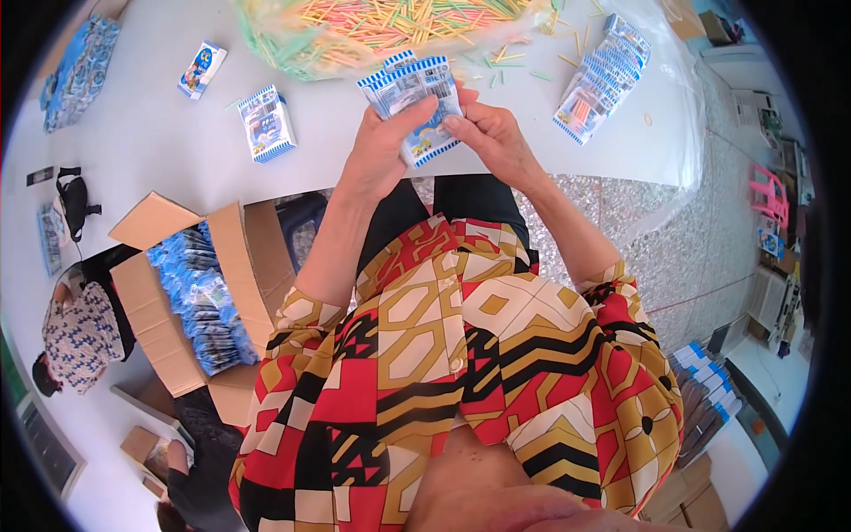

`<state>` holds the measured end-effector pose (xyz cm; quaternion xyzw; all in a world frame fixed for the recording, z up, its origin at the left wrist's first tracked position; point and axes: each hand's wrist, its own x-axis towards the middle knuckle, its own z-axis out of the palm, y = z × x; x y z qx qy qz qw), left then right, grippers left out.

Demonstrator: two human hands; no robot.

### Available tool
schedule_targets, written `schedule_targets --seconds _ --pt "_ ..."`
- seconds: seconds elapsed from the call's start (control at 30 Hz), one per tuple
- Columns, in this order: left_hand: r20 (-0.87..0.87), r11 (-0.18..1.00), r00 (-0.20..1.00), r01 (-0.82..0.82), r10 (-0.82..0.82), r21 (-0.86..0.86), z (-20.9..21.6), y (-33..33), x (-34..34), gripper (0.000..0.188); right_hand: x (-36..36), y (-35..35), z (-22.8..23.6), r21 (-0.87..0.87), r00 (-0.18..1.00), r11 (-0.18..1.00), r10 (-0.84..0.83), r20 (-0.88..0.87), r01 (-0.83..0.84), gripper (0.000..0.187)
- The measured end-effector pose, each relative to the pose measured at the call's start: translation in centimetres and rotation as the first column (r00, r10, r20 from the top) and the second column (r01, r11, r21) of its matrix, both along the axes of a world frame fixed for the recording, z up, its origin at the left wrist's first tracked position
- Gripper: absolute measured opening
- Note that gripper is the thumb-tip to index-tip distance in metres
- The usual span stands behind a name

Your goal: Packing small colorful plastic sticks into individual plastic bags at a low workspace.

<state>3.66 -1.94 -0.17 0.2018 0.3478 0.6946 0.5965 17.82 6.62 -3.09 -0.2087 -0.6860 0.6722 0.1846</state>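
Several small blue-and-white packets are fanned a little between my two hands, over the front edge of the white table. My left hand grips them from the left, its thumb lying across the front packet. On the other side my right hand pinches their right edge, thumb in front and fingers partly hidden behind. Beyond my hands spreads a heap of thin yellow, pink and green sticks on a clear plastic bag.
A packet stack and a single packet lie left on the table; an overlapping packet row lies right. At lower left, an open cardboard box holds many blue packets. Two other people are farther left. A pink chair stands far right.
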Motion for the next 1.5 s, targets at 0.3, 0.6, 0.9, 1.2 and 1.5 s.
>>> schedule_targets --seconds 0.3,0.6,0.9,1.2,1.5 --pt "-0.213 0.958 0.944 -0.275 0.253 -0.081 -1.5 -0.3 0.2 0.018 -0.3 0.3 1.3 0.334 0.994 0.941 -0.086 0.06 0.061 0.021" --pt "-0.317 0.96 0.922 -0.265 0.224 -0.094 -0.8 -0.4 1.0 0.018 -1.3 2.2 2.7 0.482 0.975 0.85 -0.16 -0.152 0.214 0.012" --pt "-0.108 0.992 0.991 -0.091 0.082 -0.083 -0.3 -1.4 0.7 0.029 -1.4 2.8 3.8 0.475 0.991 0.872 -0.077 -0.109 0.12 0.013" --pt "-0.306 0.975 0.931 -0.22 0.2 -0.032 -0.7 -1.5 0.1 0.03 -1.6 2.7 4.4 0.523 0.985 0.842 -0.056 -0.161 0.134 0.018" --pt "-0.198 0.99 0.975 -0.122 0.106 -0.07 0.2 -1.9 0.1 0.031 -1.3 3.4 5.2 0.569 0.998 0.822 0.038 -0.051 -0.002 0.015"
